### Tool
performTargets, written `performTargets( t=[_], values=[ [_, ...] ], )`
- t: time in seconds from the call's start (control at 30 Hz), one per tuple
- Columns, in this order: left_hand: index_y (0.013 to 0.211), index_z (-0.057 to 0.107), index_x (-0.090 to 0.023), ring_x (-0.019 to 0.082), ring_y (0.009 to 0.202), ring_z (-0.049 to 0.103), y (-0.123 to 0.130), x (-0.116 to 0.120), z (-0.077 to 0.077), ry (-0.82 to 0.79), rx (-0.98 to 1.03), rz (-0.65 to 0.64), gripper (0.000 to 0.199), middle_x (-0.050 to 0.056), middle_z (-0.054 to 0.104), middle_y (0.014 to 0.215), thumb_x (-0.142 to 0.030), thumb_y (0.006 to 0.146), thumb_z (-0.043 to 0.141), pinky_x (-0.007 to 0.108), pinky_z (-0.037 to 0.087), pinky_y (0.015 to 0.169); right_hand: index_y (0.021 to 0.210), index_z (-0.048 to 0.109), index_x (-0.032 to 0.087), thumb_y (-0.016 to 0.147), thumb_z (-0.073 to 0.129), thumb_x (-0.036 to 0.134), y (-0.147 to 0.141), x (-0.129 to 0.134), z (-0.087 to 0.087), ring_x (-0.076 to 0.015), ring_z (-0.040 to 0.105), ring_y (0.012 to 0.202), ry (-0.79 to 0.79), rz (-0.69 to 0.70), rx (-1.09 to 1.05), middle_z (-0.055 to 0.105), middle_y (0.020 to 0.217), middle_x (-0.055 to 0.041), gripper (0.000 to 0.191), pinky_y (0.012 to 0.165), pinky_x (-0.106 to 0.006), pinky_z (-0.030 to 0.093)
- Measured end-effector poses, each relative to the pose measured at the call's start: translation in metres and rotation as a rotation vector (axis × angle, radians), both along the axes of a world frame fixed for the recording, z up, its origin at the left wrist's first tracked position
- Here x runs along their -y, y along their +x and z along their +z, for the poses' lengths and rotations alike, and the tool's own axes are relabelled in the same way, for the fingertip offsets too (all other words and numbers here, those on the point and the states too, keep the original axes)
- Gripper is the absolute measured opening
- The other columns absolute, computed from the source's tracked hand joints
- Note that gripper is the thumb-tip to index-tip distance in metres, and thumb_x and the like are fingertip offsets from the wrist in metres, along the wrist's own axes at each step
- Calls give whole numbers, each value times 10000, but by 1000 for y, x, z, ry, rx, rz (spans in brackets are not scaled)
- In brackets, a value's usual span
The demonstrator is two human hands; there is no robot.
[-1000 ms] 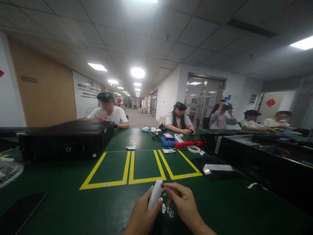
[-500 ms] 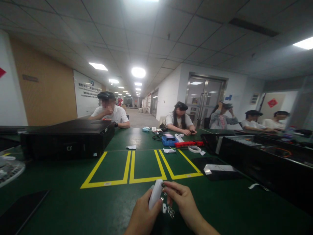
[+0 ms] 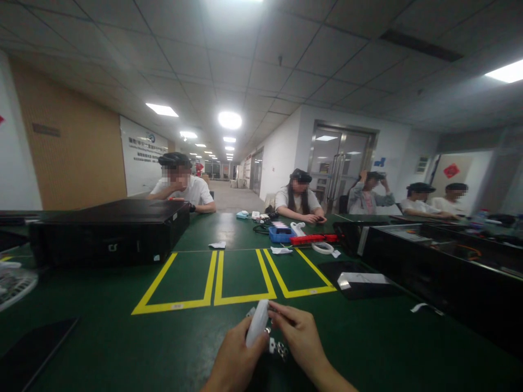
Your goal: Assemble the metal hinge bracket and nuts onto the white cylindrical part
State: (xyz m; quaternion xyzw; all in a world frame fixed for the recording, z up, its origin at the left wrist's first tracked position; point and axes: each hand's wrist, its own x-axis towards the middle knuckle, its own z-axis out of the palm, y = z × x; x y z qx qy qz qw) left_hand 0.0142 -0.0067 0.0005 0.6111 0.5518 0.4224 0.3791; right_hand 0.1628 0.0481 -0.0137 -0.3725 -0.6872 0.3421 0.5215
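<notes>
An office — panelled ceiling (image 3: pixel 180 49), lettered wall sign (image 3: pixel 143 158), glass doors (image 3: pixel 354 163), long green table (image 3: pixel 163 348).

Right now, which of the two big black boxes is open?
The right box: its inner parts show, whereas the left box has a covered top.

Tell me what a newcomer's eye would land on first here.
Probably the three yellow tape outlines, bright in the middle of the green table. Two big black shapes flank them: a black case to the left and an open case to the right. At bottom centre, the left hand grips a white object, with the right hand at its upper end.
</notes>
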Motion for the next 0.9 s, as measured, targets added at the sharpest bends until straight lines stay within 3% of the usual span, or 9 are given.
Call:
performTargets(
  t=[0.17, 0.3, 0.4, 0.57, 0.9],
  values=[
    [969, 603, -95, 211, 756, 589, -1, -3, 0, 8, 83, 70, 404, 76, 665, 818, -409, 738, 494, 273, 428, 660, 1021, 716, 213, 785, 633, 330, 15, -2, 15, -185, 580, 631, 90, -2, 303, 675, 764, -35, 276, 599, -256, 432],
    [943, 568, -101, 162, 530, 528, -2, -7, -5, -61, 132, 161, 458, 35, 600, 681, -492, 728, 463, 259, 390, 473, 830, 747, 232, 711, 688, 178, 35, -4, 32, -191, 598, 738, -31, 169, 609, 669, 790, -13, 143, 650, -231, 420],
    [950, 560, -108, 129, 444, 478, -2, -9, -9, -70, 149, 150, 450, 20, 590, 660, -492, 731, 473, 241, 347, 405, 770, 748, 232, 660, 721, 132, 41, -6, 34, -172, 592, 734, -103, 283, 665, 642, 798, 2, 151, 627, -205, 411],
    [992, 564, -109, 110, 427, 460, 0, -7, -11, -58, 125, 115, 419, 10, 594, 656, -443, 753, 481, 224, 344, 392, 733, 749, 220, 669, 695, 85, 38, -8, 25, -160, 589, 730, -128, 268, 665, 626, 786, 4, 159, 630, -197, 409],
    [961, 609, -121, 212, 745, 600, -2, -6, -8, 11, 87, 125, 366, 62, 669, 788, -403, 745, 517, 274, 433, 645, 726, 741, 179, 685, 717, 142, 36, -10, 30, -174, 620, 729, -237, 130, 800, 689, 742, -19, 60, 618, -204, 401]
  ],
)
